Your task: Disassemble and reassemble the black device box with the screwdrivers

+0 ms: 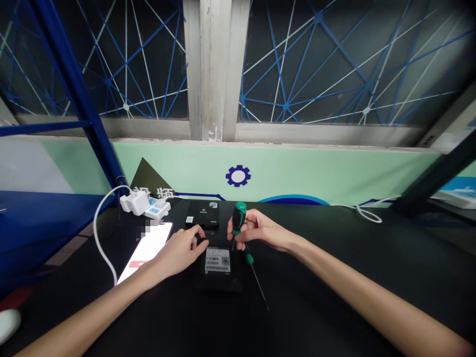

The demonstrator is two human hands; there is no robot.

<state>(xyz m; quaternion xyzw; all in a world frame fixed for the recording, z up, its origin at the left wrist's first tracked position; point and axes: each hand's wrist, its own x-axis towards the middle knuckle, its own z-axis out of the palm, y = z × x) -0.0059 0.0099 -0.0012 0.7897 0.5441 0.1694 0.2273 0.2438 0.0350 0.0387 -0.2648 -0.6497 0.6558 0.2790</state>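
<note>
My right hand (253, 230) is closed around a green-and-black screwdriver (239, 218), held upright with its shaft pointing down. The tip is hard to make out by the right edge of a flat black device (217, 267) with a white printed label and QR code. With fingers curled, my left hand (188, 248) grips the device's upper left corner; the fingertips partly blend into the dark. A second screwdriver (257, 280) with a green-and-black handle lies on the table just right of the device, its long shaft slanting toward me. My right hand partly covers its handle.
Behind the device lies a black box (203, 214) with stickers. To the left are a lit phone (148, 253), a white power strip (156, 208) and a white charger (135, 202) with a looping cable (97, 223). A white cable (366, 214) runs along the black table's back edge.
</note>
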